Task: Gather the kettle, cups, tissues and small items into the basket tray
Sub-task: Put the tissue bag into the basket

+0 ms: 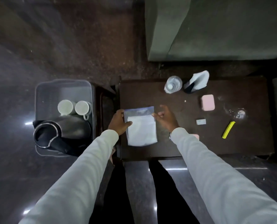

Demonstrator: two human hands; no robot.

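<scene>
While both hands pinch tissue packet (141, 126) edges, table (231, 143) beyond open

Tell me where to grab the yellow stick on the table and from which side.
Pinch the yellow stick across its narrow width near the middle, coming from above with the right hand, which is nearer. It lies flat and slanted on the table with bare surface along both long sides, leaving room for fingers.
</scene>
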